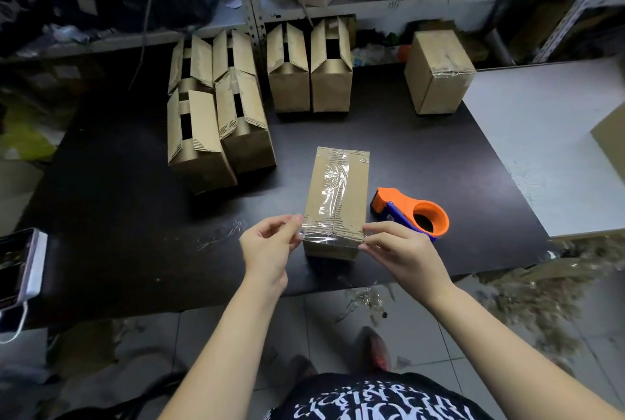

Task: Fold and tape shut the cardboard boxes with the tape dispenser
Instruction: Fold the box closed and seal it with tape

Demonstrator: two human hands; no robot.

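A closed cardboard box (pixel 338 193) stands on the black table (pixel 135 216) right in front of me, with clear tape along its top seam. A strip of clear tape (pixel 324 233) crosses its near top edge. My left hand (pixel 270 244) pinches the strip's left end and my right hand (pixel 402 250) pinches its right end at the box's corner. The orange and blue tape dispenser (pixel 414 213) lies on the table just right of the box, in neither hand.
Several open-flapped boxes (pixel 220 122) stand at the back left and back middle (pixel 309 74). One taped box (pixel 438 71) stands at the back right. A phone (pixel 20 264) lies at the table's left edge. A white surface (pixel 548 135) adjoins the right side. Shelves rise behind.
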